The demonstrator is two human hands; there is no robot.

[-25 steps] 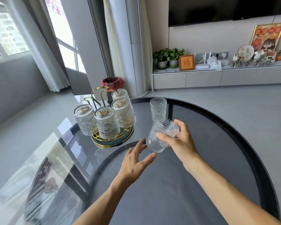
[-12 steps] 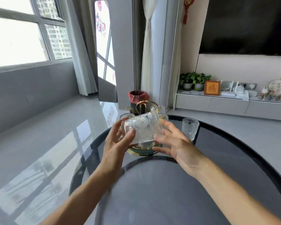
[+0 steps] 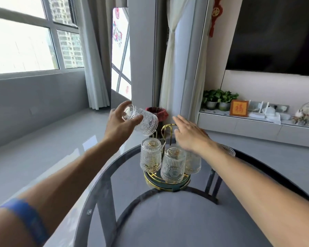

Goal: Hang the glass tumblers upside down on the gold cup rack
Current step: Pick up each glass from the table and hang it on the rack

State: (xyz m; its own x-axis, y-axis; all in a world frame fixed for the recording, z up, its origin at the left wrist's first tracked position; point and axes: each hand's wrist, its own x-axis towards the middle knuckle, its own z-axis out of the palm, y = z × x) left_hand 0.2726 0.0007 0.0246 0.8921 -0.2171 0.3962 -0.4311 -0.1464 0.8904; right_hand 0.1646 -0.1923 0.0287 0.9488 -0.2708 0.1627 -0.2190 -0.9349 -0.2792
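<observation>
Tumbler (image 3: 143,122) had passed from the right hand to the left hand (image 3: 119,124) half a second before. It was held tight by its base, tipped on its side, up and to the left of the gold rack (image 3: 168,130). The right hand (image 3: 189,134) was empty and spread wide over the rack's back. 3 glasses (image 3: 173,164) hung there already, so this one probably went on next.

Tilted tumbler (image 3: 144,122) in left hand (image 3: 118,124) above gold rack (image 3: 167,179); right hand (image 3: 189,135) flat.
</observation>
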